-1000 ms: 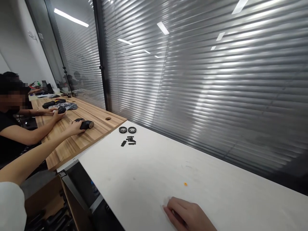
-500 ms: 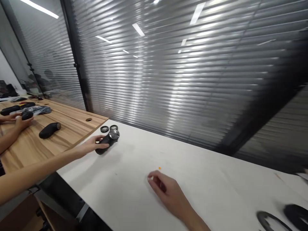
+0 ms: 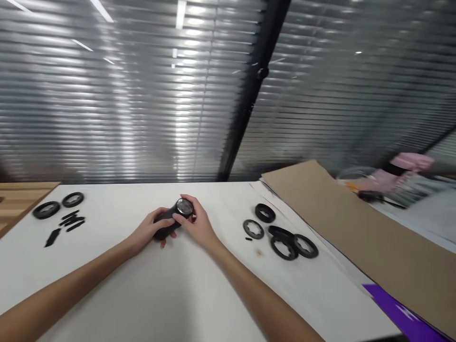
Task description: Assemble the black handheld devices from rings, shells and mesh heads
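The left hand [image 3: 146, 232] and the right hand [image 3: 199, 225] are close together, and their fingers curl around a black tool [image 3: 164, 231] with a round shiny end [image 3: 184, 206]. The tool sits between the hands, over the middle of a white table [image 3: 117, 285]. A hold from two sides like this keeps it from slipping and leaves the shiny end showing.

To the left lie two black rings [image 3: 46, 209] and some small black bits [image 3: 71, 221]. To the right is a small heap of black rings [image 3: 283, 242]. Past them lie brown cardboard [image 3: 356, 223] and a purple sheet [image 3: 402, 313]. A wood table [image 3: 17, 199] pokes in at the left edge. Gray blinds [image 3: 124, 95] fill the top.
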A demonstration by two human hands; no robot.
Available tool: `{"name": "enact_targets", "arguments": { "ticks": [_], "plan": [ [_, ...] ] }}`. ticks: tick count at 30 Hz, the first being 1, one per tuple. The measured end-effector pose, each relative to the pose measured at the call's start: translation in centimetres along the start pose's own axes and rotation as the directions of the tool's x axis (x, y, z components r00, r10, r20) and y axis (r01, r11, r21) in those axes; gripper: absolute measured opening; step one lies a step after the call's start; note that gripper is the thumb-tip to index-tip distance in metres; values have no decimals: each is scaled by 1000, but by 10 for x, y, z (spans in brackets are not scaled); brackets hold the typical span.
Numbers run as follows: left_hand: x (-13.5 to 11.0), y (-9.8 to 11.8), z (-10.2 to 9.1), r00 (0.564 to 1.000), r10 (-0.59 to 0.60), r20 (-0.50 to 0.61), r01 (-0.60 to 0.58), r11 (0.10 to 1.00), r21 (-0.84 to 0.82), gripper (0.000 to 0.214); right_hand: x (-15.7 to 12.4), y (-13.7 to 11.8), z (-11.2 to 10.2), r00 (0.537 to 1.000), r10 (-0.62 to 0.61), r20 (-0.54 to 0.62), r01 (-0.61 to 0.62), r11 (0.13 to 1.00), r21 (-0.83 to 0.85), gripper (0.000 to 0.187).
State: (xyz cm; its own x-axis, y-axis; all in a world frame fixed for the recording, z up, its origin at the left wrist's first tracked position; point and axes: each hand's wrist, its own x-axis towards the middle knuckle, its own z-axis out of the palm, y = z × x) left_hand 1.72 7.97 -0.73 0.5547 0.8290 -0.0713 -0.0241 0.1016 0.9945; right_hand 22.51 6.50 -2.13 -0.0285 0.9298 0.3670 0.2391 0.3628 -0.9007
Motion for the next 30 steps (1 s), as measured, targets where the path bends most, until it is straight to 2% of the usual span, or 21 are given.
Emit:
{"name": "enact_targets", "arguments": {
  "ticks": [4, 11, 14, 19, 22, 24, 27, 29, 30],
  "plan": [
    [-7, -1, -5, 999, -15, 36, 18, 996, -84, 49, -7, -18, 4, 999, 25, 39, -26, 999, 26, 55],
    [-24, 28, 4, 992, -112, 51, 121, 965, -233, 58, -11, -49, 2, 995, 64, 71, -70, 993, 91, 55],
    [-23, 32, 4, 992, -113, 49, 122, 950, -288, 57, -10, -51, 1, 994, 78, 79, -88, 988, 127, 56],
    [-21, 37, -1, 983, -177, 42, 181, 918, -352, 51, -8, -46, -2, 985, 144, 97, -162, 965, 207, 59],
    [-21, 40, -5, 968, -225, 108, 249, 897, -366, 48, -9, -45, -2, 975, 171, 141, -198, 957, 212, 59],
    [-21, 41, -7, 948, -257, 188, 311, 877, -367, 50, -9, -48, -4, 970, 162, 183, -190, 970, 149, 54],
    [-21, 43, -8, 934, -264, 242, 341, 861, -378, 59, -1, -58, -17, 985, 61, 161, -44, 994, -103, 44],
    [-21, 44, -6, 936, -263, 234, 338, 857, -389, 62, 7, -65, -39, 997, -35, 75, 59, 937, -346, 41],
    [-21, 45, -5, 937, -266, 226, 338, 854, -396, 61, 11, -68, -55, 998, -66, 21, 68, 881, -468, 42]
  ]
}}
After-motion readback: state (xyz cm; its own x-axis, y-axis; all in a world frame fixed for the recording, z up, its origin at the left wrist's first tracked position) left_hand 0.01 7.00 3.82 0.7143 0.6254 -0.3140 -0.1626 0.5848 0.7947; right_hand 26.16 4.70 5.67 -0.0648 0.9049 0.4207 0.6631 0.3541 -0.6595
